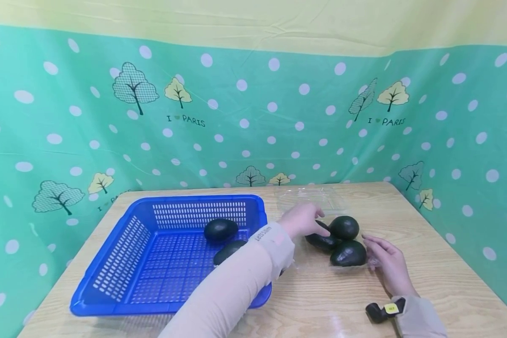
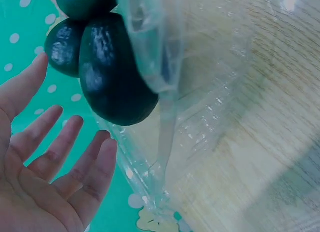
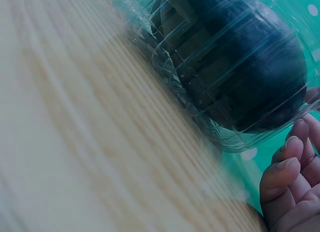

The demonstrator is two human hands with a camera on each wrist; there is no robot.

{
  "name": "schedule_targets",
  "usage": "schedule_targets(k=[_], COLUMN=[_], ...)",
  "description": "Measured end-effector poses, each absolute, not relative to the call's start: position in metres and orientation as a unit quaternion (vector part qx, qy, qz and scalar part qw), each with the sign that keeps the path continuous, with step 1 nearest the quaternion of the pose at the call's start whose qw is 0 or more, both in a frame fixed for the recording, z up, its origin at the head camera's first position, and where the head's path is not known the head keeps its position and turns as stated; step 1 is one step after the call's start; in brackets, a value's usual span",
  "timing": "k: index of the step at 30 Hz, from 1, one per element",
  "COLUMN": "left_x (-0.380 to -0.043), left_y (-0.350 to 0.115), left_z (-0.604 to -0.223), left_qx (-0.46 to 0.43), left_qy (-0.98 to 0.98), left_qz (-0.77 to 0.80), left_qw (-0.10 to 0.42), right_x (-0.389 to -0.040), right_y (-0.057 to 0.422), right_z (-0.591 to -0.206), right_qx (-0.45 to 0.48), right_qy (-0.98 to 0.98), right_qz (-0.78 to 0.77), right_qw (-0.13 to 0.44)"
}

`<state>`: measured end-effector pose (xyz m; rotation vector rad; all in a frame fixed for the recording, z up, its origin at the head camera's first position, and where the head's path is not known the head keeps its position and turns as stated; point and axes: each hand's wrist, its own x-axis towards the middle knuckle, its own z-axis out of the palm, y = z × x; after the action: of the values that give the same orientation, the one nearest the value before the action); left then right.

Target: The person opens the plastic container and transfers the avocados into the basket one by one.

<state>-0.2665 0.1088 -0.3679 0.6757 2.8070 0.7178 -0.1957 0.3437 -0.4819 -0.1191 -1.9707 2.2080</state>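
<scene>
Three dark green avocados [image 1: 348, 253] sit close together in a clear plastic container [image 3: 235, 142] on the right half of the table. My left hand [image 1: 303, 219] reaches across the basket to the leftmost avocado [image 1: 321, 241]. In the left wrist view its fingers [image 2: 95, 164] are spread and apart from the avocados [image 2: 107, 76], holding nothing. At the container's right side, my right hand [image 1: 387, 264] pinches the rim. The right wrist view shows its fingers [image 3: 287, 172] curled at that rim beside an avocado [image 3: 250, 66]. Part of the container is hidden by the avocados.
A blue plastic basket [image 1: 110, 308] stands on the left of the wooden table [image 1: 448, 286], with avocados [image 1: 220, 230] inside, one partly behind my left sleeve. The container's clear lid [image 1: 308, 197] lies toward the back. A patterned green curtain [image 1: 279, 126] rises behind the table.
</scene>
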Motion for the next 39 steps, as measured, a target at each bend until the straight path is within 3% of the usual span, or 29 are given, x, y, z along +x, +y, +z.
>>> schedule_targets(k=[19,39], left_x=[-0.269,-0.263], left_y=[0.115,0.117], left_z=[-0.377,-0.379], left_qx=[0.248,0.256], left_qy=[0.946,0.95], left_qz=[0.195,0.156], left_qw=[0.07,0.089], right_x=[-0.196,-0.198], right_y=[0.344,0.344], right_z=[-0.481,-0.482], right_qx=[-0.042,-0.04], right_qy=[-0.661,-0.656], right_qz=[0.745,0.749], right_qw=[0.081,0.087])
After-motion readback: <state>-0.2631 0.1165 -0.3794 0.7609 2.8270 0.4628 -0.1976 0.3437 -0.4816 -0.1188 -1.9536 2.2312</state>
